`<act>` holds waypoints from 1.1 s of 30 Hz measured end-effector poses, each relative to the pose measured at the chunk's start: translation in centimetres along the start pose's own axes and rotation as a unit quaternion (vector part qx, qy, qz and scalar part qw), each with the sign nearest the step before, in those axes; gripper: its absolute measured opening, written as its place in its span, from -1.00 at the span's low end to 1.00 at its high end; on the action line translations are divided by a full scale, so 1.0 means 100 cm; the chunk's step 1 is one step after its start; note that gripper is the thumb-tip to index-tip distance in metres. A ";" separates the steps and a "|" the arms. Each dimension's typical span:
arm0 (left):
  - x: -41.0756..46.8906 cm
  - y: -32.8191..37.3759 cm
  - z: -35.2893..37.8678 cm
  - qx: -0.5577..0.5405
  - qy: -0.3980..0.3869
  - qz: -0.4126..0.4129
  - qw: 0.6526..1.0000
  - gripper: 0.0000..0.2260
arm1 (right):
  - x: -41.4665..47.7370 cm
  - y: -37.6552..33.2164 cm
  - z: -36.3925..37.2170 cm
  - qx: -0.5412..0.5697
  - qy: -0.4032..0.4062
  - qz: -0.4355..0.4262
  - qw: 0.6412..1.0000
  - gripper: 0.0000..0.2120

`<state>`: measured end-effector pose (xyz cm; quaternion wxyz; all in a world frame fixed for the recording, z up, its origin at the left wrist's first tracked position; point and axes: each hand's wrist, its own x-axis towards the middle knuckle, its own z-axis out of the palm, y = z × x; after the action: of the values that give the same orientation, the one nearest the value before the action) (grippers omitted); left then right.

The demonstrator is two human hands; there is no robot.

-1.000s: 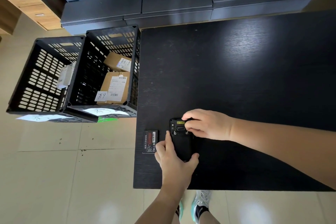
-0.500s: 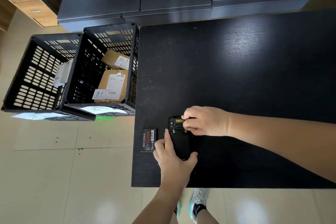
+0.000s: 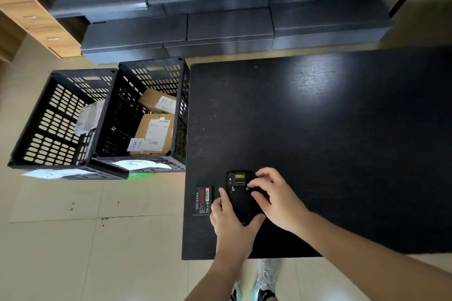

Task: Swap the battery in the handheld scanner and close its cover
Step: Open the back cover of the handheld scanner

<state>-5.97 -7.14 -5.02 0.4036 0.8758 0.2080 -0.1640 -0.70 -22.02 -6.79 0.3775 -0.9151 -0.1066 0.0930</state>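
Head view: the black handheld scanner lies back-up near the front left corner of the dark tabletop. The left hand is clamped around its lower end, thumb and fingers on either side. The right hand has its fingertips pressed to the scanner's upper right edge. A loose battery lies flat just left of the scanner.

At nine o'clock we see two black slotted crates side by side on the tiled floor, the nearer crate holding two cardboard boxes. At twelve o'clock stand grey shelves; at ten, wooden drawers.
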 end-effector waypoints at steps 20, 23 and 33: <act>-0.002 -0.012 -0.033 -0.002 -0.120 0.021 0.993 -0.04 | 0.009 -0.042 0.026 0.041 -0.051 0.207 0.976 -0.72; -0.003 -0.011 -0.034 -0.013 -0.094 0.036 0.995 -0.15 | 0.010 -0.045 0.023 0.076 -0.033 0.211 0.974 -0.72; 0.002 -0.011 -0.040 -0.046 -0.032 0.043 0.998 -0.59 | -0.022 -0.060 0.021 0.191 0.104 0.305 0.927 -0.76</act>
<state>-5.83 -3.36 -3.30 0.4563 0.8589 0.1640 -0.1648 -4.07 -17.05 -3.83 0.5077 -0.8185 0.2371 0.1266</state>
